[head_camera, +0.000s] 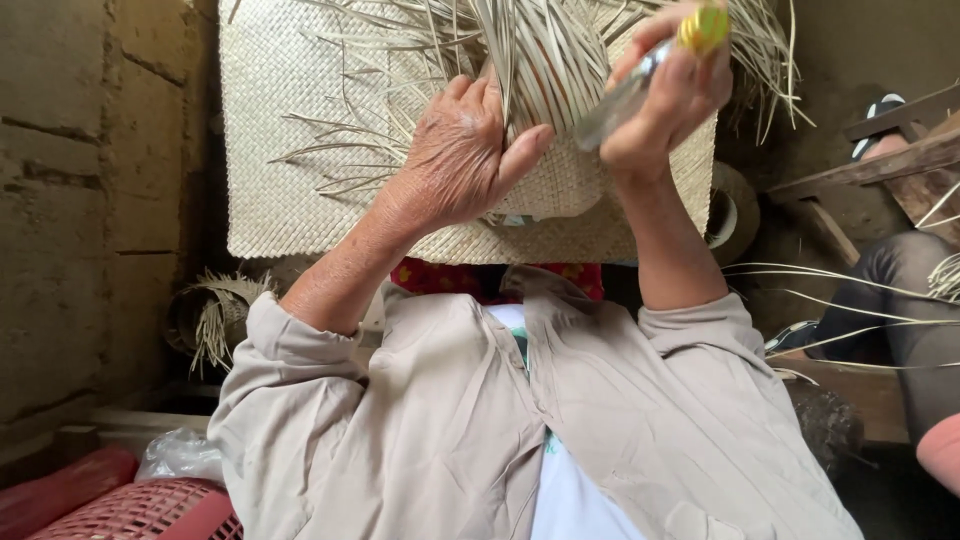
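Note:
A pale woven straw mat (290, 150) lies in front of me with loose unwoven strips (545, 50) standing up at its far edge. My left hand (460, 150) grips the bundle of those strips, thumb pressed against them. My right hand (665, 95) is raised beside it and holds a small clear bottle with a yellow cap (705, 28), tilted toward the strips. Both beige sleeves reach up from the bottom of the view.
A rough stone wall (90, 200) runs along the left. A pink plastic basket (140, 510) and a plastic bag (180, 455) sit at lower left. Another person's dark-clothed leg (910, 290) and wooden planks (880, 160) are at right, with a roll of strips (735, 210) nearby.

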